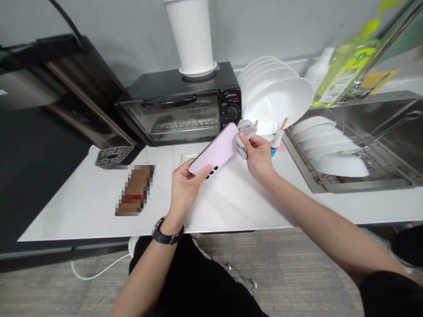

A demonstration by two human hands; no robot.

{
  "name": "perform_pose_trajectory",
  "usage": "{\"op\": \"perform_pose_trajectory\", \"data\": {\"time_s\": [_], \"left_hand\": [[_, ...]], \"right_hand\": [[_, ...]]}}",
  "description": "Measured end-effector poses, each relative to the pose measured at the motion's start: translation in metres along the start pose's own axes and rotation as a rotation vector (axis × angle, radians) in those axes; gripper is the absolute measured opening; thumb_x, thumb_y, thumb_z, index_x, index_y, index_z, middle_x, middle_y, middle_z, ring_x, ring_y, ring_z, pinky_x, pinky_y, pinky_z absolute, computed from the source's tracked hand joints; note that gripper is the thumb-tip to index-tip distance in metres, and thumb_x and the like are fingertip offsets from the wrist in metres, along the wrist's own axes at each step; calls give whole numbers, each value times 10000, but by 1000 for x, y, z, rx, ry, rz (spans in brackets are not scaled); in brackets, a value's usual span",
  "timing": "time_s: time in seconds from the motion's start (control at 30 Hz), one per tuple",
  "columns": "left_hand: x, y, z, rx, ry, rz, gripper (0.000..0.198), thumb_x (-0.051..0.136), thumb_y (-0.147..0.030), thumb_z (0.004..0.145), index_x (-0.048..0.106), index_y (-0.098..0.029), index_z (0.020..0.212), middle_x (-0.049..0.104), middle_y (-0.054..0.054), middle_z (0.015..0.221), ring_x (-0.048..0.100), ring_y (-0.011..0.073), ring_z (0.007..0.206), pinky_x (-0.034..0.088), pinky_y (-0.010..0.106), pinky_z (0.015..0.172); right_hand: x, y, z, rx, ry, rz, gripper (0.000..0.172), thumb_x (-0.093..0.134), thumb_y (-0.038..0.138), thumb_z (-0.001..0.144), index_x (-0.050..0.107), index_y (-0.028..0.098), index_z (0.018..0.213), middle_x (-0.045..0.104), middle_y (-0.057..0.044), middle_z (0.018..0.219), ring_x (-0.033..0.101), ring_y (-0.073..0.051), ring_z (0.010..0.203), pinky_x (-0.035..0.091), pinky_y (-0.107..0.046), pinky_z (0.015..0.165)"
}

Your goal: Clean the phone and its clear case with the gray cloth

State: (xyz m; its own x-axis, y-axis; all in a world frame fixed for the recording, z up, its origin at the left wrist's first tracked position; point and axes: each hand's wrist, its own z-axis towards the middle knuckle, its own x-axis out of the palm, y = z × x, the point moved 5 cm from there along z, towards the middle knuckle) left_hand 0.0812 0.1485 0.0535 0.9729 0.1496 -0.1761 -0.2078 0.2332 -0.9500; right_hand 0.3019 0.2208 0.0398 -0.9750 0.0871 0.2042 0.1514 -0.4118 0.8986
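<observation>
A pink smartphone [216, 149] is held tilted above the white counter, its back with several black camera lenses facing me. My left hand [185, 185] grips its lower left end, thumb lying across the back near the lenses. Pinched in my right hand [259, 156] is a light grey cloth [243, 134], which touches the phone's upper right end. Behind the left hand, a clear flat object [185, 157] lies partly hidden on the counter. Close beyond the right hand is a small bottle [276, 141] with a white top and blue lower part, partly covered by the hand.
A black toaster oven [178, 116] carrying a white pot [193, 39] stands behind. White plates [277, 101] lean right of it. The metal sink [333, 187] holds white bowls [340, 165], with a green soap bottle [346, 70] behind. At left are a coffee machine [79, 83] and a pixelated brown object [135, 191].
</observation>
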Motion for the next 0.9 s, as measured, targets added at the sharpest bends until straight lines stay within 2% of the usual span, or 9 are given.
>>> {"op": "perform_pose_trajectory", "data": {"time_s": [0.1,0.2,0.27,0.4,0.5,0.6,0.67,0.77,0.9], "left_hand": [[-10,-5,-24,-42,-121,40,358,862,-423,815,804,-135,1018,791,42,822,690,140,683,541,216,604],[-19,-6,-46,-53,-189,136,306,849,-407,829,822,-142,980,779,27,756,673,139,627,528,211,558],[-21,-3,-58,-53,-208,202,295,818,-418,867,831,-156,1001,781,19,751,689,149,632,538,218,565],[-14,7,-77,7,-230,318,284,749,-411,941,834,-189,1097,825,23,868,753,177,734,586,243,682],[-5,12,-83,63,-215,408,268,706,-378,979,828,-226,1163,837,17,897,758,178,722,584,261,695],[3,15,-86,106,-186,445,280,666,-350,1009,814,-236,1218,846,36,958,782,199,777,598,278,725],[5,15,-87,133,-179,463,290,649,-342,1022,806,-231,1238,846,46,985,789,207,808,604,284,752],[5,14,-88,149,-178,502,291,637,-334,1031,801,-228,1246,844,43,967,780,201,771,596,284,733],[6,14,-89,171,-167,543,295,624,-306,1034,790,-216,1261,836,48,918,747,193,687,576,292,690]], "right_hand": [[6,0,1,73,186,-50,600,829,759,731,667,186,654,507,50,581,371,-77,533,284,-250,488],[8,6,1,54,302,-148,557,839,726,743,745,178,713,596,24,618,446,-94,556,370,-262,524],[5,10,1,0,263,-195,508,819,688,794,782,182,767,654,7,670,506,-113,588,415,-275,560],[-3,15,-1,-156,97,-328,367,819,558,857,811,192,884,726,-14,782,586,-144,662,458,-286,605],[-1,21,-9,-311,72,-469,255,805,440,900,809,194,966,738,-12,804,591,-145,656,456,-284,597],[10,28,-21,-530,193,-574,156,748,338,960,812,204,1007,781,-41,899,680,-180,767,526,-314,692],[17,28,-27,-608,301,-609,141,699,289,997,813,220,1045,795,-67,992,728,-211,907,566,-350,789],[23,24,-32,-616,389,-653,163,656,270,1023,801,225,963,774,-92,1065,726,-226,980,582,-380,824],[35,21,-44,-636,524,-638,176,655,254,1023,765,213,891,739,-96,1070,695,-215,964,581,-372,808]]}}
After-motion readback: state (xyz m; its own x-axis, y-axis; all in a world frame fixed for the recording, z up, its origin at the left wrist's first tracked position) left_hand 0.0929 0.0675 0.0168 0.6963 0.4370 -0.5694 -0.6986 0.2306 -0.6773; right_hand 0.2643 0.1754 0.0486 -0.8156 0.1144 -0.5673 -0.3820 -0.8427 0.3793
